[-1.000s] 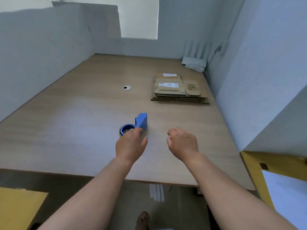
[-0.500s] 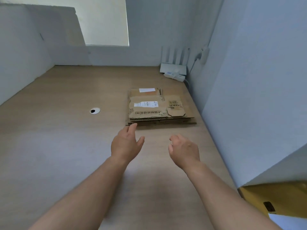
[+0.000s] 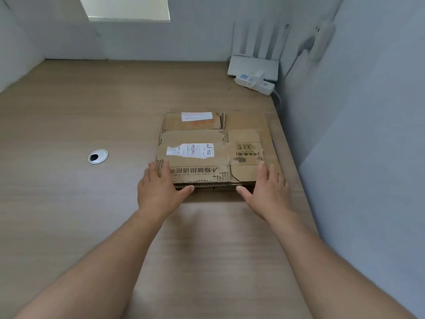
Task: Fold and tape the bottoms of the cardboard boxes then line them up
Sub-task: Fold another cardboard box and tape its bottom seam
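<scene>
Woodgrain desk (image 3: 69, 215); left hand (image 3: 158, 192), right hand (image 3: 269, 194) touch flat corrugated boxes (image 3: 207, 139).

The stack of flattened boxes (image 3: 207, 139) shows only its top sheet in full. The sheets beneath appear as edges only, and their number cannot be determined. The left hand (image 3: 158, 189) covers the near left corner of the stack and the right hand (image 3: 269, 192) covers the near right corner. The printed line along the near flap runs under the left hand. Text on the white label (image 3: 190, 149) is too small to read. Both forearms are cut off by the bottom edge. The window (image 3: 128, 8) is cut off by the top edge. The router (image 3: 253, 67) antennas are faint against the wall. The power strip (image 3: 255, 82) hides part of the router's near edge.
</scene>
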A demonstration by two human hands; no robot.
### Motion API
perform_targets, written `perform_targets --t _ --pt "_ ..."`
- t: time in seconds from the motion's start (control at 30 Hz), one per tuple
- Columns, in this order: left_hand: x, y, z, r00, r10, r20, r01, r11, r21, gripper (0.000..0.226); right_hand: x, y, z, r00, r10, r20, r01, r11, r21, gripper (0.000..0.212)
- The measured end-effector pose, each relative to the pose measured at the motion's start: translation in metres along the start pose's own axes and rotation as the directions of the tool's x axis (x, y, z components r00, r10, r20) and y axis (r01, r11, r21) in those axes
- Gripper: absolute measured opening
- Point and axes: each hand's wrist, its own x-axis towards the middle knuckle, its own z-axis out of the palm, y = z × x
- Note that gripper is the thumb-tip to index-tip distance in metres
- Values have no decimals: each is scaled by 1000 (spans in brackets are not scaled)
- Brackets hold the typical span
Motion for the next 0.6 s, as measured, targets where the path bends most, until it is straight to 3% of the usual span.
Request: perform_targets --t 0.1,0.33,0.6 --pt "9 -6 12 997 -64 30 65 997 -40 95 13 -4 12 1000 18 -6 -18 999 -32 96" --pt "0 -12 10 996 -84 -40 75 977 -198 84 2 -11 16 995 58 -77 -55 998 43 93" --pt "-50 -32 -28 993 -69 -94 28 923 -383 69 -51 -13 -3 979 89 -183 -48 975 217 36"
